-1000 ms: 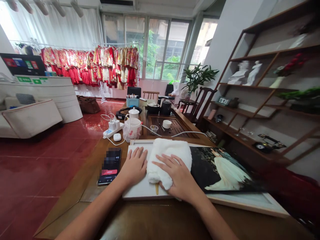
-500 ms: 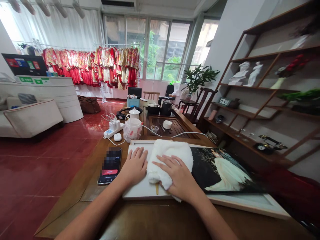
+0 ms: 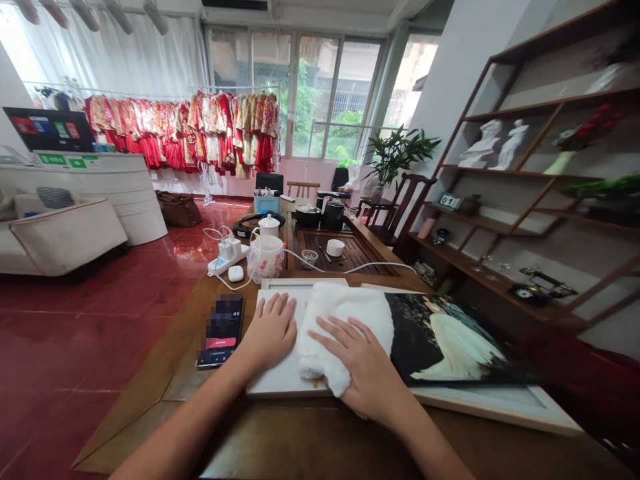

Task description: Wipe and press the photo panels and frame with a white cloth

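Observation:
A large framed photograph (image 3: 450, 337) with a white border lies flat on the wooden table (image 3: 310, 440). My left hand (image 3: 271, 331) rests flat on the white border at the frame's left end, fingers spread. My right hand (image 3: 364, 365) presses, fingers stretched out, on a fluffy white cloth (image 3: 345, 319) that lies on the frame's left part, beside the dark picture. A small yellowish thing shows under the cloth's near edge.
A phone (image 3: 221, 323) lies left of the frame. Behind it are a power strip (image 3: 227, 257), white earbud case, teapot (image 3: 267, 253) and a tea tray with kettles (image 3: 325, 217). Wooden shelves (image 3: 525, 200) stand on the right, red tiled floor on the left.
My right hand and the cloth have slid a little to the right and toward me over the frame. My left hand stays put.

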A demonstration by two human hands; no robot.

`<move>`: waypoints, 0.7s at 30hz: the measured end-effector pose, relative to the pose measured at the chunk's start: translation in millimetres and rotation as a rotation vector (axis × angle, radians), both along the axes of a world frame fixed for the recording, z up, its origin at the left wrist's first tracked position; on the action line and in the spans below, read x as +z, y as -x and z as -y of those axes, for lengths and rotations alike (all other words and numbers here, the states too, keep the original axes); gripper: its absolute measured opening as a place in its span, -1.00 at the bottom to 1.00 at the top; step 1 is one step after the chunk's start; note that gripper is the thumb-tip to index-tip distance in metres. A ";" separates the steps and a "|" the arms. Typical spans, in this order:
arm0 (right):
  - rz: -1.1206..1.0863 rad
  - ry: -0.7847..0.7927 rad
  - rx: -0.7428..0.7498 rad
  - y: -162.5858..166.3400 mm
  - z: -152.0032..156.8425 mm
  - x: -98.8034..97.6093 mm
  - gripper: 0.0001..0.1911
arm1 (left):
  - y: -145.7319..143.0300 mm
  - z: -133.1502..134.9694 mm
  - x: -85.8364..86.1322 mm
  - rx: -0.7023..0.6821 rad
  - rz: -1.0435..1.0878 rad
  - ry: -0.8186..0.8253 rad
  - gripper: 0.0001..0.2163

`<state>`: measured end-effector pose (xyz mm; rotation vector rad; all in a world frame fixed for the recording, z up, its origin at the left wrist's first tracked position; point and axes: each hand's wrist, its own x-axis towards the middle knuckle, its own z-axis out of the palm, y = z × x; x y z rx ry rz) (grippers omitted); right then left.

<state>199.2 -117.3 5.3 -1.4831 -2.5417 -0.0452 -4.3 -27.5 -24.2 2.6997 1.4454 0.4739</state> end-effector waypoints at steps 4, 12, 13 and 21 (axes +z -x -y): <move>0.016 0.009 0.011 -2.8 20.9 -5.2 -0.19 | -0.1 0.7 0.5 -0.001 0.010 0.003 -0.55; 0.015 0.022 -0.022 0.5 -1.2 -0.4 -0.21 | -0.7 0.0 0.4 -0.002 0.005 0.003 -0.56; 0.008 0.016 -0.032 1.4 -8.6 0.1 -0.23 | -0.4 -0.1 0.3 -0.005 0.002 0.003 -0.56; -0.016 -0.030 -0.059 1.7 -33.8 0.8 -0.34 | 1.5 1.0 2.2 -0.018 -0.017 0.024 -0.54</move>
